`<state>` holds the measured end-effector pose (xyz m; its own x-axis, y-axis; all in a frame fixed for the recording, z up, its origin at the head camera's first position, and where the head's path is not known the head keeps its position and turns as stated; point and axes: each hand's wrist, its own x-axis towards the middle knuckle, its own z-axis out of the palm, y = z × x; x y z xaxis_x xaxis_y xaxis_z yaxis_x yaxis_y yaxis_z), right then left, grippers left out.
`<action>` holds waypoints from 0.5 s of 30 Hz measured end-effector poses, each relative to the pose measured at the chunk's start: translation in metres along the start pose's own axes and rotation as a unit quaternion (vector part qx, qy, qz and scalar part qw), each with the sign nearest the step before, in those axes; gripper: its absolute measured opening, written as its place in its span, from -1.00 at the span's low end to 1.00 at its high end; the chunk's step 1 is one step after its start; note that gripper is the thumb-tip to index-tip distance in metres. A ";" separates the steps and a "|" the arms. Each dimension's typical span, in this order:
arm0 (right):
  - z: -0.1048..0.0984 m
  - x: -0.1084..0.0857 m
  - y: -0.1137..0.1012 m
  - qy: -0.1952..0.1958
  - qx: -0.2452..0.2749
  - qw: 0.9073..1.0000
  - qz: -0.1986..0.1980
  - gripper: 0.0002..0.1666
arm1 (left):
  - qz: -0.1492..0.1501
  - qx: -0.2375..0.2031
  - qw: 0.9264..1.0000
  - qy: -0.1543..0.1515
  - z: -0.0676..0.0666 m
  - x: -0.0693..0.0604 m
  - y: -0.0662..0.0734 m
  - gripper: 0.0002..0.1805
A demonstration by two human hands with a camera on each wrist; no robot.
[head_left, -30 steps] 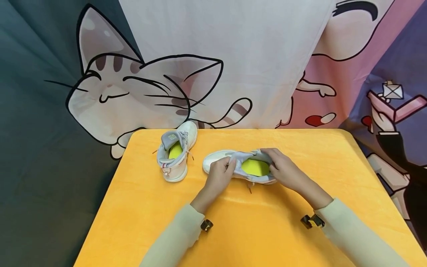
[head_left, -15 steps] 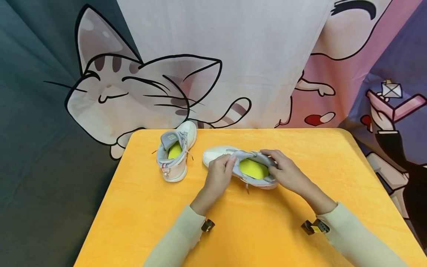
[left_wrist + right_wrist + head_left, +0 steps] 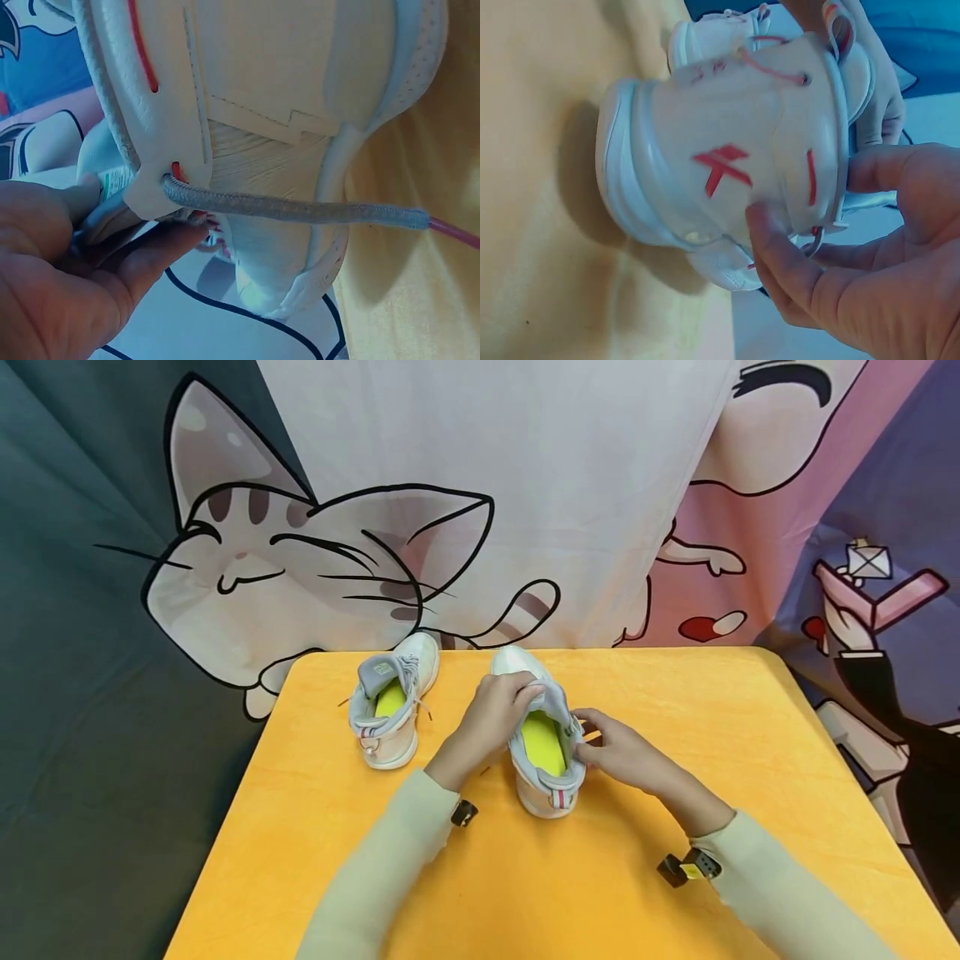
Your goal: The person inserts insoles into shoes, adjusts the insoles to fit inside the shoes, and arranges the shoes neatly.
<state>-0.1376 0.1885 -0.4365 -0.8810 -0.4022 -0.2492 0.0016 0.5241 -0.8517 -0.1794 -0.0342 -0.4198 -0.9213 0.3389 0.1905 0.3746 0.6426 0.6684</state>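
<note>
A white and pale pink sneaker (image 3: 542, 800) with a grey lining and a yellow-green insole (image 3: 543, 745) points its toe toward the back edge. My left hand (image 3: 491, 714) pinches its grey tongue from the left. On the other side, my right hand (image 3: 626, 752) holds the collar, one finger at the rim and another on the outer side, as the right wrist view shows. A grey lace (image 3: 292, 208) with a reddish tip hangs from the sneaker's side in the left wrist view. Left of this sneaker stands the matching sneaker (image 3: 390, 747), untouched.
Both sneakers are on a yellow-topped table (image 3: 480, 877), near its back edge. Behind it hangs a curtain (image 3: 585, 485) printed with cartoon figures. A small dark camera is worn at each sleeve cuff.
The held sneaker has turned from toe-left to toe pointing away, its heel swinging toward me. My left hand has moved slightly up with the tongue; the right has shifted left. The other sneaker stays put.
</note>
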 end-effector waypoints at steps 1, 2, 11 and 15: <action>0.000 0.002 0.002 -0.001 0.011 1.000 0.005 -0.34 | -0.001 0.001 1.000 -0.008 0.000 0.003 0.000 -0.72; 0.001 0.003 0.004 -0.001 0.022 1.000 0.009 -0.35 | -0.001 -0.001 1.000 -0.015 0.001 0.005 0.000 -0.72; 0.011 0.013 0.015 0.026 0.084 0.996 0.015 -0.49 | 0.002 -0.055 0.996 -0.065 0.004 0.026 -0.004 -0.77; 0.015 0.018 0.021 0.029 0.091 0.995 0.016 -0.54 | 0.005 -0.068 0.993 -0.091 0.010 0.030 -0.011 -0.78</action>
<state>-0.1459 0.1807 -0.4656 -0.9047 -0.3409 -0.2555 0.1115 0.3894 -0.9143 -0.2104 -0.0243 -0.4282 -0.8786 0.4721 0.0722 0.3546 0.5435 0.7609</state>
